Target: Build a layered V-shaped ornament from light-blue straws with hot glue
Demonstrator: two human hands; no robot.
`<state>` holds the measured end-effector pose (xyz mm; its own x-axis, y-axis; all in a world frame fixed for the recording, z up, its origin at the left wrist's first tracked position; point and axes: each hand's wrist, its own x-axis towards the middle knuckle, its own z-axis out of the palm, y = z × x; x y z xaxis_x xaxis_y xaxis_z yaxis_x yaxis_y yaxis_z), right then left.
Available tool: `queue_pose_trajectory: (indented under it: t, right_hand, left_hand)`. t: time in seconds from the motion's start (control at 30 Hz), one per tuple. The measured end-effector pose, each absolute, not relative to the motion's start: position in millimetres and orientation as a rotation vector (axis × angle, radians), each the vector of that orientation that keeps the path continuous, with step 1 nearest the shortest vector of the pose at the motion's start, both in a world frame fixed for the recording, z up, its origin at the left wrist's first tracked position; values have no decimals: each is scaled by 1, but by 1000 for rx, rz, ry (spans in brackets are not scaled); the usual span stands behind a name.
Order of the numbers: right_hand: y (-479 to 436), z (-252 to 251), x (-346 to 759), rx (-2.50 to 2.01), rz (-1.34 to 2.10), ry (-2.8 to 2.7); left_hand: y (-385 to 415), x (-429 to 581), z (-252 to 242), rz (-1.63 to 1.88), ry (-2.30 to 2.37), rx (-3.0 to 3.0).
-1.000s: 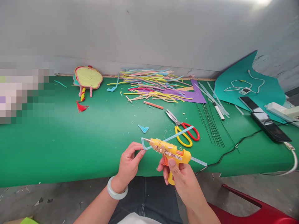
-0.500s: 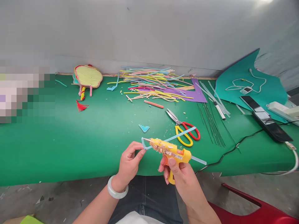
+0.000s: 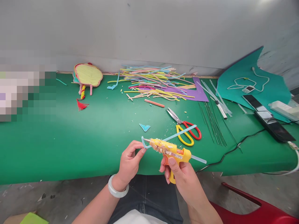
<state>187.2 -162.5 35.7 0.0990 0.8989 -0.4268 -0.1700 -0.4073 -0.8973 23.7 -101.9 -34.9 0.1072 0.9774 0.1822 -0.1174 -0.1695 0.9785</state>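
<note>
My right hand [image 3: 181,174] grips a yellow hot glue gun [image 3: 171,151] crusted with dried glue, its nozzle pointing left. My left hand [image 3: 129,163] pinches a bent light-blue straw [image 3: 179,133] at its fold, right at the nozzle tip. The straw's long end runs up and to the right over the gun. Both hands hover at the near edge of the green table [image 3: 70,140]. A clear glue stick [image 3: 198,159] pokes out of the gun's back.
Red-and-yellow scissors [image 3: 185,132] lie just beyond the gun. A small blue straw fan piece [image 3: 144,127], a pile of coloured straws [image 3: 154,84], thin green wires [image 3: 212,123], a yellow fan craft [image 3: 88,76], phones [image 3: 268,119] and a black cord [image 3: 233,149] are on the table.
The hands, gun and straw hold the same pose; the view has only shifted slightly.
</note>
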Motion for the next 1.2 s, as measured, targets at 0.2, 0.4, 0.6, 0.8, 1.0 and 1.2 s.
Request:
queue_pose_trajectory:
  t: [0.2, 0.4, 0.6, 0.8, 1.0, 1.2]
  right_hand:
    - [-163, 35, 188, -1500, 1492, -782]
    - [-163, 35, 188, -1528, 1489, -797]
    - [-164, 36, 188, -1549, 1480, -801]
    - [-164, 35, 189, -1566, 1485, -823]
    - [-164, 36, 189, -1578, 1490, -815]
    - [-165, 37, 189, -1594, 1472, -821]
  left_hand:
    - [-102, 24, -35, 1311, 960, 1285]
    - [-102, 25, -35, 1330, 948, 1277]
    - [-102, 24, -34, 1343, 967, 1268]
    - [-102, 25, -31, 1349, 986, 1264]
    - [-102, 25, -31, 1353, 981, 1275]
    - [-102, 25, -32, 1358, 990, 1280]
